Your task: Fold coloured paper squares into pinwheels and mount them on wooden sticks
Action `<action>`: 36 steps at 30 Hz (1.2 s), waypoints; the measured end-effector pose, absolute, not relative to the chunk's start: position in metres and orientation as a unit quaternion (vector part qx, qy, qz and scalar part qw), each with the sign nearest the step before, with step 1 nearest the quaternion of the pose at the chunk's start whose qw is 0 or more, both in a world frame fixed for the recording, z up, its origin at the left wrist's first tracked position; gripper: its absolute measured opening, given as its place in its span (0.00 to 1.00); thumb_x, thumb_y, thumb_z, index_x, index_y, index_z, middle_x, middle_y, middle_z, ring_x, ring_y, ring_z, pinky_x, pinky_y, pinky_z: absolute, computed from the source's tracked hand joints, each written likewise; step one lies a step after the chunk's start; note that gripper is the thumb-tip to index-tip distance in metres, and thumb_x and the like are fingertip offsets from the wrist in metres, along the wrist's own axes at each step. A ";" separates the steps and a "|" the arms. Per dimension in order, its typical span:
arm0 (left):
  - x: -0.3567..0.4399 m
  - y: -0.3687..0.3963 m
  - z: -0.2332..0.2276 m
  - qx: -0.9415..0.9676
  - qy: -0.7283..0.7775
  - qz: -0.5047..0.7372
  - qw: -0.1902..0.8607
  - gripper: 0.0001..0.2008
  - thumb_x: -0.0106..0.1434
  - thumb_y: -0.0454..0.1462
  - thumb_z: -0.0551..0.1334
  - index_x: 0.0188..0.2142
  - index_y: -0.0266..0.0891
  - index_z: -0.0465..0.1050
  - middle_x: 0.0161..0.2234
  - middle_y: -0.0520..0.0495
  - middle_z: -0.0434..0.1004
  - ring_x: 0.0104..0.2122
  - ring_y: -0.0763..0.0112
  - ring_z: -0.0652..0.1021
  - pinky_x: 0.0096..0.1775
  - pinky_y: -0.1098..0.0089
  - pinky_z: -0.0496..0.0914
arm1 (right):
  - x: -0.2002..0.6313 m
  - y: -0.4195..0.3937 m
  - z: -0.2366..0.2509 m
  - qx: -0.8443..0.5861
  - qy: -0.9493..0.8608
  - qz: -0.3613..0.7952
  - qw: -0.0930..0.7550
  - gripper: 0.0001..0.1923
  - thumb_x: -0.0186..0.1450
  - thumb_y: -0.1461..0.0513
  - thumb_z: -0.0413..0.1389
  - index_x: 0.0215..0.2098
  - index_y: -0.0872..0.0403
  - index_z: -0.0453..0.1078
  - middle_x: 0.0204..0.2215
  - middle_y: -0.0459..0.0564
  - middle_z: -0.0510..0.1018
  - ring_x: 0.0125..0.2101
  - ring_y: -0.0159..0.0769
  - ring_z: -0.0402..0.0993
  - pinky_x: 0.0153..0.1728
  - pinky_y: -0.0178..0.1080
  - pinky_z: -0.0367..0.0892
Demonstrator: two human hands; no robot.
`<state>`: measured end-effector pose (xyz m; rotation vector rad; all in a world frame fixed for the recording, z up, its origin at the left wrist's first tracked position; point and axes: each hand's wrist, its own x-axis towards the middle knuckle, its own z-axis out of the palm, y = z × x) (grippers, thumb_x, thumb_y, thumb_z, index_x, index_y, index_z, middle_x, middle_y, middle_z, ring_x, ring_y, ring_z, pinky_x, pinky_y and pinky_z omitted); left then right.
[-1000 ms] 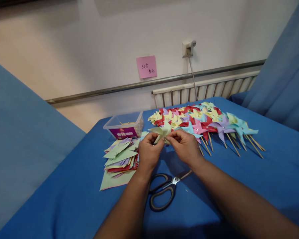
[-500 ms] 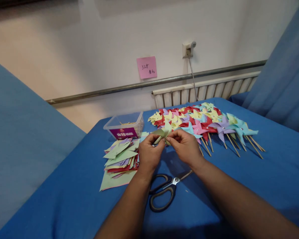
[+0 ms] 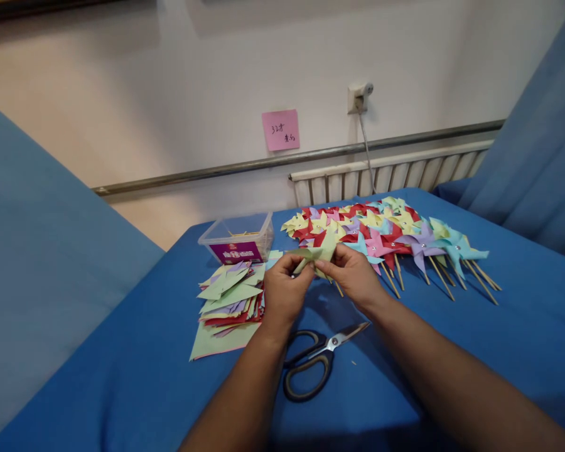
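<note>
A pale green paper pinwheel (image 3: 327, 247), its blades partly folded, is held up between my two hands above the table. My left hand (image 3: 287, 282) pinches its left side near the centre. Fingers of my right hand (image 3: 353, 273) are closed on its right side, the thumb close to the middle. The centre of the paper is partly covered by my thumbs. Below my hands, scissors (image 3: 327, 351) with black handles lie on the blue cloth, blades pointing right and away.
Finished pinwheels (image 3: 371, 232) in several colours lie on sticks at the back right. Left of my hands is a stack of cut paper (image 3: 230, 301), with a clear plastic box (image 3: 235, 242) of sticks behind it. A radiator (image 3: 390, 172) and wall stand beyond the blue table (image 3: 145, 351).
My right hand has shifted slightly to the right, and a green blade that was bunched at the centre now stands more spread out. The camera view has moved a little.
</note>
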<state>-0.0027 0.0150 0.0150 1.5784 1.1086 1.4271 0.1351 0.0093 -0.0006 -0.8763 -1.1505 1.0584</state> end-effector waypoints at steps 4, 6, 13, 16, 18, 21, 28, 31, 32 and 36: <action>-0.002 0.014 0.017 0.606 0.430 0.560 0.366 0.05 0.52 0.38 0.68 0.28 0.39 0.78 0.26 0.52 0.78 0.28 0.71 0.75 0.34 0.72 0.68 | 0.134 0.008 -0.002 -0.399 -0.512 0.430 0.628 0.19 0.55 0.49 0.65 0.36 0.52 0.72 0.29 0.47 0.80 0.34 0.42 0.78 0.36 0.43 0.74; -0.001 0.014 0.018 0.597 0.429 0.563 0.377 0.05 0.52 0.38 0.69 0.28 0.38 0.78 0.27 0.52 0.78 0.28 0.71 0.75 0.34 0.72 0.68 | 0.132 0.008 -0.003 -0.384 -0.509 0.430 0.639 0.18 0.55 0.50 0.65 0.37 0.52 0.71 0.31 0.48 0.80 0.35 0.41 0.78 0.36 0.43 0.74; 0.000 0.014 0.018 0.564 0.426 0.569 0.421 0.08 0.51 0.39 0.70 0.29 0.37 0.77 0.26 0.52 0.78 0.26 0.73 0.75 0.32 0.73 0.67 | 0.130 0.005 -0.005 -0.434 -0.505 0.280 0.692 0.30 0.55 0.57 0.67 0.52 0.48 0.61 0.50 0.52 0.73 0.37 0.36 0.76 0.40 0.42 0.74; 0.001 0.013 0.020 0.559 0.430 0.565 0.429 0.08 0.50 0.39 0.70 0.29 0.37 0.77 0.26 0.52 0.78 0.26 0.73 0.74 0.32 0.73 0.67 | 0.132 0.001 -0.004 -0.442 -0.544 0.147 0.698 0.28 0.57 0.61 0.65 0.52 0.47 0.61 0.55 0.54 0.65 0.42 0.36 0.73 0.44 0.44 0.73; 0.001 0.012 0.022 0.556 0.432 0.564 0.432 0.08 0.49 0.39 0.71 0.28 0.37 0.77 0.26 0.52 0.78 0.26 0.73 0.74 0.32 0.73 0.67 | 0.133 -0.002 -0.002 -0.436 -0.568 0.079 0.694 0.27 0.58 0.62 0.65 0.53 0.47 0.61 0.58 0.56 0.60 0.49 0.41 0.71 0.47 0.47 0.73; 0.001 0.012 0.022 0.556 0.433 0.563 0.431 0.08 0.49 0.38 0.71 0.27 0.37 0.77 0.25 0.52 0.77 0.26 0.73 0.74 0.32 0.73 0.66 | 0.135 -0.004 0.001 -0.445 -0.597 0.027 0.667 0.25 0.59 0.63 0.64 0.52 0.46 0.63 0.59 0.56 0.58 0.58 0.48 0.63 0.51 0.51 0.71; 0.001 0.013 0.020 0.560 0.427 0.563 0.432 0.06 0.50 0.37 0.70 0.27 0.37 0.76 0.24 0.53 0.76 0.25 0.74 0.72 0.31 0.73 0.65 | 0.143 0.001 0.001 -0.407 -0.667 0.027 0.624 0.04 0.63 0.63 0.60 0.37 0.48 0.72 0.55 0.53 0.64 0.56 0.46 0.66 0.55 0.52 0.67; 0.001 0.013 0.019 0.562 0.427 0.565 0.428 0.06 0.50 0.37 0.70 0.27 0.37 0.76 0.25 0.54 0.76 0.25 0.75 0.72 0.31 0.74 0.65 | 0.145 0.001 0.002 -0.413 -0.677 0.026 0.609 0.03 0.64 0.63 0.59 0.36 0.48 0.73 0.53 0.53 0.67 0.56 0.46 0.67 0.55 0.52 0.67; 0.001 0.014 0.019 0.563 0.426 0.563 0.429 0.07 0.50 0.37 0.70 0.27 0.37 0.76 0.25 0.54 0.76 0.25 0.75 0.72 0.31 0.74 0.65 | 0.145 0.001 0.002 -0.416 -0.678 0.024 0.605 0.03 0.64 0.63 0.59 0.37 0.48 0.73 0.52 0.53 0.67 0.55 0.46 0.67 0.54 0.52 0.67; 0.000 0.014 0.017 0.560 0.423 0.564 0.435 0.08 0.50 0.38 0.70 0.29 0.37 0.77 0.25 0.53 0.76 0.25 0.74 0.73 0.32 0.73 0.66 | 0.145 -0.002 0.004 -0.417 -0.684 0.005 0.598 0.03 0.65 0.63 0.58 0.38 0.49 0.73 0.53 0.54 0.68 0.55 0.46 0.67 0.53 0.52 0.67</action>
